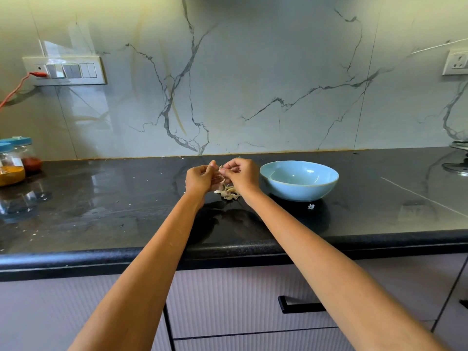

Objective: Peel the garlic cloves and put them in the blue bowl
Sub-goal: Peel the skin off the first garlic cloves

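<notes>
Fingers of both hands meet above the surface, pinched together on one small garlic clove held between them; the left hand steadies it while the right hand works at the skin. The clove's long axis is too small to tell. Just beneath the fingers lies a little heap of cloves and papery skins on the dark surface. To the right of the fingers, just beside the right hand, stands the blue bowl; no clove shows inside it. I judge the right hand the nearer for the drop.
</notes>
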